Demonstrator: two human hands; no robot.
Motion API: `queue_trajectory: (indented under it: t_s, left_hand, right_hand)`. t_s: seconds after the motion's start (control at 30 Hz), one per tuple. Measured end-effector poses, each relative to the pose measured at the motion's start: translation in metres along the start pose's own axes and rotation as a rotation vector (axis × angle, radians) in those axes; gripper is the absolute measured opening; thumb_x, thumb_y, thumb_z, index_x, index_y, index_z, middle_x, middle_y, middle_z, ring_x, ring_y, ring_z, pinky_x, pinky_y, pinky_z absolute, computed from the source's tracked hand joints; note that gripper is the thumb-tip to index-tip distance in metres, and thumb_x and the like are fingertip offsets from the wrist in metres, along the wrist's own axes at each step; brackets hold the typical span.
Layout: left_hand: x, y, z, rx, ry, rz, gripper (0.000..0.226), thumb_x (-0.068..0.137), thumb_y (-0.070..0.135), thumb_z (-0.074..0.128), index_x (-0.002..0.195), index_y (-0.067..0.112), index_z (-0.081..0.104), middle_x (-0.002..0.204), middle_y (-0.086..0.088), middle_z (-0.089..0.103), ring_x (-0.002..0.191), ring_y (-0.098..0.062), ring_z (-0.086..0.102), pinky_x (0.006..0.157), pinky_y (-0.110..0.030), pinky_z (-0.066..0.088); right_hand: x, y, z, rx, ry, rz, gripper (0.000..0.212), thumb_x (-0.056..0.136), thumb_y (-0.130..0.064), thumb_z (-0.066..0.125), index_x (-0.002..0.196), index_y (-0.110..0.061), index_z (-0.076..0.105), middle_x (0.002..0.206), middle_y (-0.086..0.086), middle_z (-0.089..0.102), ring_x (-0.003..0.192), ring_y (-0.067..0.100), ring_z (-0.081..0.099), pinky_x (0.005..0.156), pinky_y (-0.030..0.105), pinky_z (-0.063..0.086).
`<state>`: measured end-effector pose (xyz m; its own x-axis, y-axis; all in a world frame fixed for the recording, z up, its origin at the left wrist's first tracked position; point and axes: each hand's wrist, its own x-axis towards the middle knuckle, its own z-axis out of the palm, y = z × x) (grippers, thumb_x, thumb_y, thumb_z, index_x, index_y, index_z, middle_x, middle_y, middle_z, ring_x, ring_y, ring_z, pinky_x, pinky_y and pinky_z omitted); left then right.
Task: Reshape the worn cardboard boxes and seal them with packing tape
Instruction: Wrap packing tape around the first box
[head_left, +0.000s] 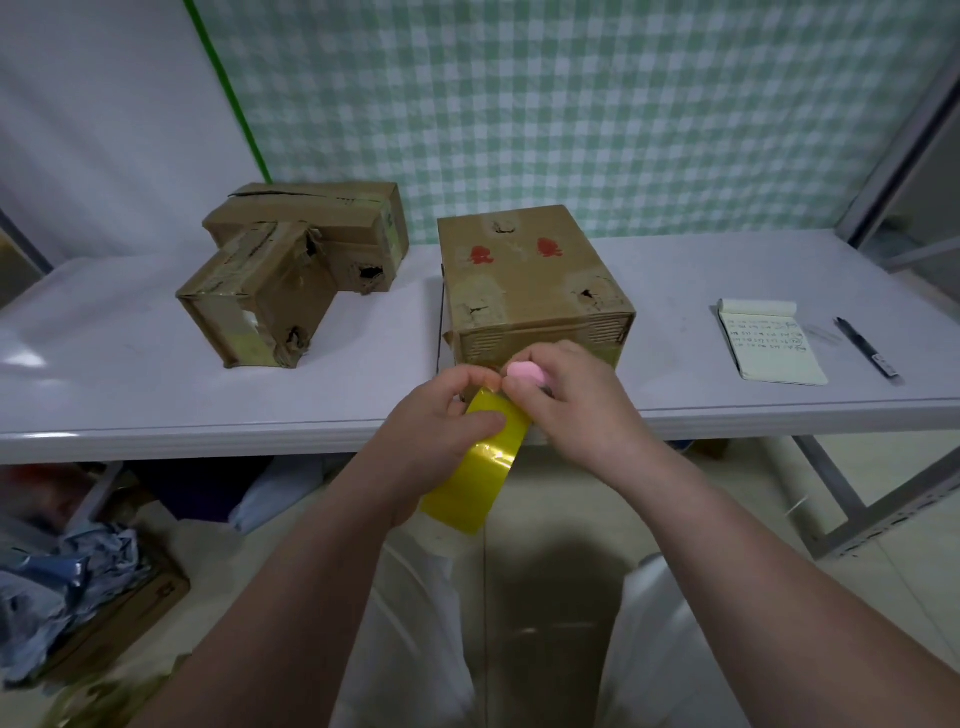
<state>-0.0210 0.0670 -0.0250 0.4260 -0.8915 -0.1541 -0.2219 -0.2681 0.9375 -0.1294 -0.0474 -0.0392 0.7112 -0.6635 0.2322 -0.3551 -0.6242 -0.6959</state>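
A worn cardboard box (530, 280) with red marks and small holes stands at the table's front edge, straight ahead. Just below its front face my left hand (441, 415) grips a yellow roll of packing tape (478, 467), thumb across the roll's outer face. My right hand (576, 400) holds a small pink object (525, 372) with curled fingers, its fingertips meeting the left hand at the top of the roll. Two more battered boxes sit at the left: a low one (254, 306) in front and a longer one (311, 223) behind it.
A white table (156, 410) carries everything. A notepad (769, 343) and a black pen (866, 347) lie at the right. Under the table at the left sits a carton with crumpled grey-blue plastic (67, 587). A metal frame leg (831, 488) slants at the right.
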Motion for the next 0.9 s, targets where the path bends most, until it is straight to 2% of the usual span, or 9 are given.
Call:
queue_trajectory:
  t_s: [0.13,0.2,0.3,0.37,0.5,0.6,0.73,0.8,0.9]
  left_hand:
    - [-0.004,0.034,-0.021,-0.047,0.015,0.121,0.051,0.083,0.02,0.071,0.12,0.045,0.047,0.08,-0.001,0.073,0.069,-0.014,0.068,0.063,-0.03,0.056]
    - [-0.003,0.055,-0.032,-0.075,0.047,0.194,0.069,0.085,0.014,0.067,0.136,0.045,0.032,0.08,0.001,0.074,0.072,-0.016,0.07,0.066,-0.031,0.057]
    - [0.013,0.083,-0.039,0.021,0.162,0.336,0.06,0.082,0.019,0.073,0.13,0.037,0.042,0.074,-0.007,0.072,0.066,-0.022,0.066,0.061,-0.036,0.052]
    - [0.033,0.095,-0.039,0.17,0.245,0.399,0.05,0.08,0.023,0.073,0.12,0.035,0.046,0.075,-0.018,0.065,0.065,-0.026,0.058,0.061,-0.036,0.045]
    - [0.085,0.099,-0.032,0.485,0.351,0.421,0.037,0.081,0.026,0.07,0.107,0.026,0.043,0.075,0.001,0.055,0.067,-0.018,0.049,0.055,-0.031,0.035]
    - [0.117,0.089,-0.024,0.66,0.36,0.449,0.032,0.083,0.021,0.069,0.103,0.02,0.043,0.087,0.004,0.05,0.079,-0.021,0.05,0.064,-0.033,0.036]
    - [0.137,0.074,-0.015,0.845,0.339,0.537,0.027,0.082,0.024,0.067,0.092,0.026,0.042,0.091,0.009,0.054,0.094,-0.024,0.055,0.076,-0.033,0.031]
    - [0.138,0.068,-0.013,0.864,0.344,0.577,0.026,0.08,0.026,0.069,0.09,0.028,0.046,0.091,0.013,0.052,0.098,-0.022,0.054,0.078,-0.032,0.025]
    - [0.131,0.055,-0.017,0.885,0.441,0.647,0.029,0.076,0.039,0.073,0.098,0.025,0.06,0.105,0.007,0.057,0.107,-0.024,0.047,0.082,-0.032,0.025]
  right_hand:
    - [0.015,-0.021,-0.028,0.395,0.09,0.045,0.02,0.079,-0.028,0.076,0.092,-0.03,0.061,0.078,-0.005,0.062,0.074,0.015,0.062,0.062,0.031,0.053]
    - [0.025,-0.032,-0.042,0.55,0.144,0.054,0.025,0.075,-0.027,0.08,0.088,-0.026,0.058,0.069,0.004,0.06,0.065,0.017,0.059,0.054,0.028,0.046]
    - [0.046,-0.043,-0.056,0.579,0.256,0.039,0.022,0.078,-0.031,0.077,0.084,-0.022,0.058,0.07,0.007,0.063,0.063,0.013,0.059,0.056,0.023,0.042]
    - [0.063,-0.044,-0.061,0.538,0.34,0.062,0.017,0.082,-0.034,0.072,0.081,-0.023,0.059,0.072,0.001,0.069,0.065,0.011,0.065,0.06,0.025,0.045]
    - [0.086,-0.025,-0.066,0.279,0.43,0.19,0.017,0.089,-0.035,0.058,0.088,-0.018,0.061,0.079,-0.01,0.064,0.079,0.009,0.061,0.069,0.027,0.044]
    - [0.085,-0.004,-0.06,0.079,0.411,0.235,0.026,0.093,-0.039,0.051,0.089,-0.016,0.06,0.078,-0.008,0.057,0.086,0.019,0.056,0.072,0.031,0.04]
    - [0.073,0.017,-0.04,-0.113,0.299,0.08,0.028,0.091,-0.038,0.055,0.069,-0.021,0.06,0.089,-0.003,0.071,0.087,0.024,0.062,0.07,0.032,0.045]
    - [0.068,0.023,-0.031,-0.233,0.291,-0.052,0.022,0.087,-0.038,0.06,0.074,-0.022,0.069,0.085,0.002,0.072,0.086,0.028,0.061,0.072,0.034,0.043]
    - [0.064,0.03,-0.019,-0.384,0.365,-0.213,0.033,0.083,-0.047,0.052,0.076,-0.022,0.072,0.082,0.001,0.071,0.089,0.027,0.063,0.08,0.034,0.036]
